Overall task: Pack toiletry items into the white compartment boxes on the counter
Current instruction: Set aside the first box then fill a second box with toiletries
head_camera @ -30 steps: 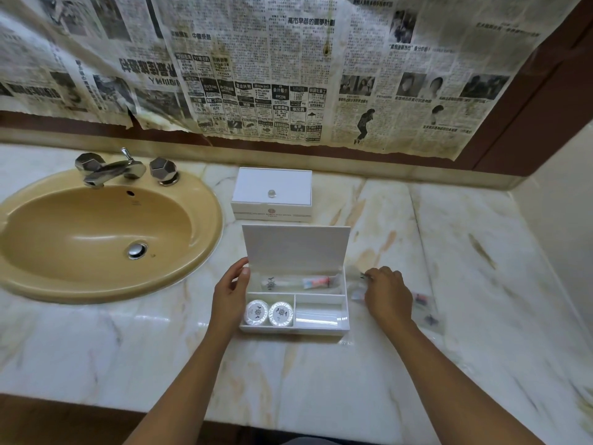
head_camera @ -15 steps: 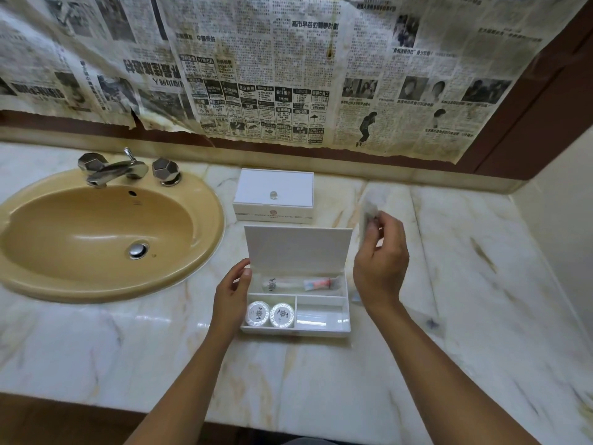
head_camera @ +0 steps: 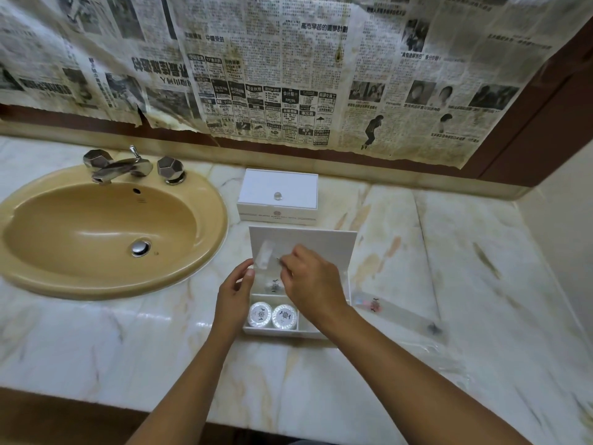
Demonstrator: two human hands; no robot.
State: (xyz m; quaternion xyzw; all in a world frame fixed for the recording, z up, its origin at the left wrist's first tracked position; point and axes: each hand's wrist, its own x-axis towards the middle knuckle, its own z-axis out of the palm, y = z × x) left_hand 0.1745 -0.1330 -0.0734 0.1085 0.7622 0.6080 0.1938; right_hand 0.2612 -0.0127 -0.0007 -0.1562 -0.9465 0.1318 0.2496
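Marble counter (head_camera: 449, 252): open white box (head_camera: 321, 242) holds two round soaps (head_camera: 272, 315)

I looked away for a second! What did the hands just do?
The right hand picked a clear packet up off the counter right of the open white box and carried it left, over the box. The left hand stayed at the box's left edge; the two round soaps did not move.

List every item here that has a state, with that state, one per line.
Front compartment box: lid up, open.
Rear white box: lid shut.
Clear packet: pinched by right hand, held over the open box.
Left hand: rests on the open box's left side.
Two round soaps: wrapped, in front-left compartment.
Sink: looks dry.
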